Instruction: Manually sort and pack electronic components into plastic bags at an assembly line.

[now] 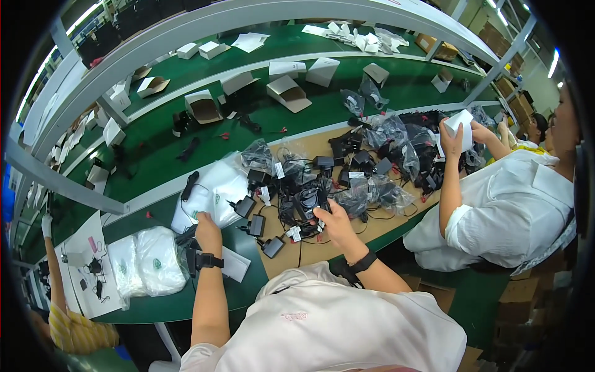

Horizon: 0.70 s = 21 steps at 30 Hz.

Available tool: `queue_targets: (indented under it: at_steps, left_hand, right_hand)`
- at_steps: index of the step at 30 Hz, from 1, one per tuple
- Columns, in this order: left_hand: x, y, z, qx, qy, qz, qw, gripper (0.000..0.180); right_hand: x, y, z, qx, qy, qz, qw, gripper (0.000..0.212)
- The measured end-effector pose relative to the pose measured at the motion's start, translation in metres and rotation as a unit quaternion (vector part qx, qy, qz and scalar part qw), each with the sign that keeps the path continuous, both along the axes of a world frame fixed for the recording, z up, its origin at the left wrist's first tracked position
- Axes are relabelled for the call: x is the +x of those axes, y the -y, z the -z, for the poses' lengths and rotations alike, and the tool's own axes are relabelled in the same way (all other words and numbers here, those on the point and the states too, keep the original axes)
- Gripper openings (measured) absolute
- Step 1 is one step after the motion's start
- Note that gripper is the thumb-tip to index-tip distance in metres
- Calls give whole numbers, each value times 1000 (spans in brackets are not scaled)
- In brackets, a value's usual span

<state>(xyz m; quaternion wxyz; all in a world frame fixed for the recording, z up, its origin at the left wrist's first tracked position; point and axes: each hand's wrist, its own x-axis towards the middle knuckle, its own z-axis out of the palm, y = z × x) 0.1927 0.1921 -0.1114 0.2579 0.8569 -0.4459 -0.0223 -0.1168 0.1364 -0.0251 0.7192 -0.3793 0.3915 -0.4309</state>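
Observation:
My left hand (209, 237) is closed over a pack of clear plastic bags (223, 186). A dark cable bundle (185, 238) shows beside its wrist, and what its fingers grip is hidden. My right hand (339, 228) reaches into a heap of black power adapters with cords (304, 186), thumb and fingers closed on a black adapter whose shape partly merges with the heap. Loose adapters (271, 247) lie on brown cardboard (279, 263) between my hands. Some in the heap are wrapped in clear plastic.
At left lies a stack of filled plastic bags (149, 263). A co-worker at right holds a white box (457, 124); another person's arm (56, 266) reaches in at far left. Open white boxes (288, 93) stand on the green conveyor (248, 146) beyond a metal rail (161, 189).

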Motion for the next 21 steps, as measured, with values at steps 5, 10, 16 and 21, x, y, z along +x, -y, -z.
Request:
queue_targets:
  at_steps: [5, 10, 16, 21]
  left_hand:
    - [20, -8, 4, -15, -49, 57, 997, 27]
    - [32, -16, 9, -13, -145, 22, 989, 22]
    - [28, -8, -24, 0, -105, -43, 994, 42]
    - [30, -6, -13, -90, -260, -40, 961, 38]
  right_hand:
    - [4, 0, 6, -13, -40, -12, 999, 31]
    - [8, -2, 15, 24, -68, -22, 997, 34]
    - [11, 0, 20, 30, -98, -22, 994, 33]
    - [15, 9, 16, 2, -60, -28, 998, 31]
